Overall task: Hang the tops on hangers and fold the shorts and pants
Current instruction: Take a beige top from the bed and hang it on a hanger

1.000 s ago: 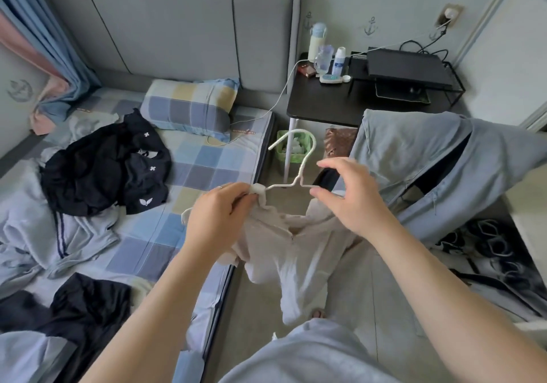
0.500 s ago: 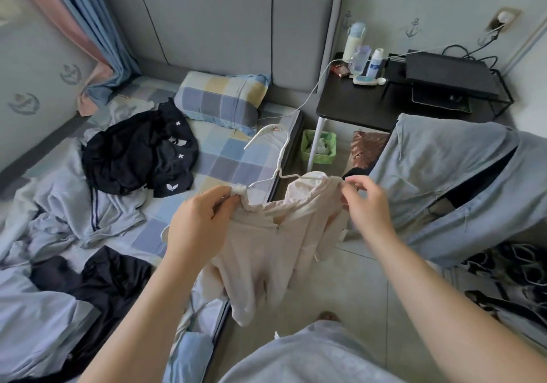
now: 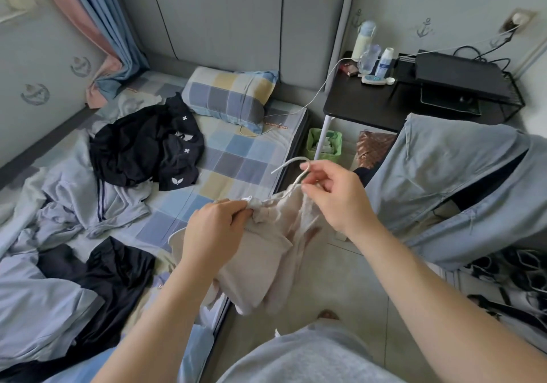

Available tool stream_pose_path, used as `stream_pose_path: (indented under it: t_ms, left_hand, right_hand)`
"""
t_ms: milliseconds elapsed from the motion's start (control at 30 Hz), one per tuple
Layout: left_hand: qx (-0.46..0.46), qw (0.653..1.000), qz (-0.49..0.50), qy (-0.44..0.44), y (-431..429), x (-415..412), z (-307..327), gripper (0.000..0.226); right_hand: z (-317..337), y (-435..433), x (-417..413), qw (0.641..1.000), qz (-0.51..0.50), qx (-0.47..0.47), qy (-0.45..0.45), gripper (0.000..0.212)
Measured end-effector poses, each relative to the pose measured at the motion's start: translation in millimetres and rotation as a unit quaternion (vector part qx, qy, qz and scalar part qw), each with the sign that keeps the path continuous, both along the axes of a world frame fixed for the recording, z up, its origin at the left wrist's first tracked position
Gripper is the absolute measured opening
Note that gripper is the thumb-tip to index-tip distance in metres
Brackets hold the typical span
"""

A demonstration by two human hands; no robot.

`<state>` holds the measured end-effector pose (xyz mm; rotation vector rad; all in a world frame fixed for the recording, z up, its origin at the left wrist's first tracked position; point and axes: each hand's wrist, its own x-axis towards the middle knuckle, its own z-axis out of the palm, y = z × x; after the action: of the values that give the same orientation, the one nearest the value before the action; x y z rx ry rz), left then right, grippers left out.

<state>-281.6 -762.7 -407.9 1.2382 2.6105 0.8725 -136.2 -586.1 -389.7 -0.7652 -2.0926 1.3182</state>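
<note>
Two grips | left hand [image 3: 216, 231] pinches beige top [image 3: 266, 252] shoulder | right hand [image 3: 337, 196] shifted to pinch hanger [image 3: 288, 165] neck

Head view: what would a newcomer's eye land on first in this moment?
At centre, the left hand grips a beige top at one shoulder, while the right hand pinches the white hanger just below its hook. Behind and to the left, a black clothes heap lies on the checked bedsheet, close to a checked pillow.
</note>
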Motion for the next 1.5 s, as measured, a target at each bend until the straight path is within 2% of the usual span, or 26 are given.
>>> stream_pose_path:
  t_ms: [67,167,233,333,467,567,667,733,833,900,1000,1067,1133,1167,1233,1300,1367,1433,1500]
  left_hand:
    - [0.050,0.998,0.004,-0.028,-1.5,-3.7,3.2,0.020]
    - [0.104,0.993,-0.015,-0.058,-6.2,-11.5,12.0,0.023]
    - [0.101,0.993,-0.038,-0.039,-5.8,-14.7,15.0,0.016]
    - [0.097,0.994,-0.051,-0.024,-0.1,-14.6,12.6,0.013]
    - [0.114,0.993,0.008,-0.028,9.4,-5.6,4.8,0.012]
    - [0.136,0.987,0.085,-0.013,13.2,-1.0,1.4,0.014]
    - [0.175,0.969,0.096,-0.146,15.4,-3.3,4.4,0.032]
    - [0.184,0.950,0.115,-0.223,17.8,-7.6,5.2,0.034]
    - [0.230,0.917,0.135,-0.297,20.6,-12.5,9.9,0.026]
    - [0.270,0.895,0.119,-0.334,23.2,-12.8,14.8,0.025]
    - [0.292,0.894,0.048,-0.336,25.1,-11.5,23.4,0.026]
    - [0.254,0.906,-0.043,-0.335,25.5,-13.3,25.4,0.024]
    - [0.143,0.926,-0.127,-0.325,25.1,-16.3,22.6,0.015]
    - [0.092,0.937,-0.139,-0.306,24.0,-18.7,18.6,0.019]
    - [0.065,0.959,-0.096,-0.257,20.3,-23.5,9.3,0.023]
    - [0.092,0.973,-0.027,-0.211,15.3,-26.6,-0.5,0.024]
    - [0.084,0.980,0.001,-0.178,6.7,-31.0,-12.9,0.042]
    - [0.062,0.984,0.021,-0.167,0.1,-36.1,-23.0,0.059]
    - [0.063,0.981,0.069,-0.170,-3.4,-40.9,-29.1,0.055]
  right_hand:
    - [4.6,-5.6,2.8,0.998,0.068,0.017,0.010,0.042]
    - [3.2,4.6,11.7,0.977,0.100,0.135,-0.129,0.043]
    - [2.1,7.3,15.1,0.970,0.116,0.115,-0.178,0.032]
    - [0.4,1.5,12.1,0.976,0.135,0.053,-0.160,0.009]
    - [-0.4,-10.9,6.4,0.971,0.161,0.055,-0.165,0.019]
    - [0.3,-14.3,4.8,0.968,0.141,0.121,-0.166,0.030]
    - [2.6,-12.9,3.5,0.950,0.103,0.236,-0.176,0.033]
    - [2.2,-14.2,4.3,0.941,0.081,0.263,-0.194,0.030]
    - [-4.0,-16.6,6.6,0.942,0.080,0.253,-0.205,0.036]
    - [-8.4,-16.7,5.2,0.932,0.101,0.243,-0.248,0.047]
    - [-16.7,-20.7,5.3,0.915,0.121,0.222,-0.315,0.049]
    - [-18.0,-21.6,7.7,0.933,0.104,0.172,-0.298,0.046]
    - [-14.6,-20.1,9.5,0.966,0.085,0.100,-0.224,0.043]
    - [-12.7,-18.8,10.7,0.975,0.083,0.082,-0.187,0.039]
    - [-8.7,-18.8,14.8,0.982,0.085,0.076,-0.148,0.038]
    - [-7.6,-20.5,20.1,0.986,0.081,0.071,-0.130,0.054]
    - [-6.2,-20.2,25.5,0.990,0.073,0.050,-0.109,0.055]
    - [-3.2,-18.6,31.2,0.993,0.077,0.032,-0.085,0.051]
    - [-0.4,-15.9,36.6,0.995,0.076,0.018,-0.069,0.036]
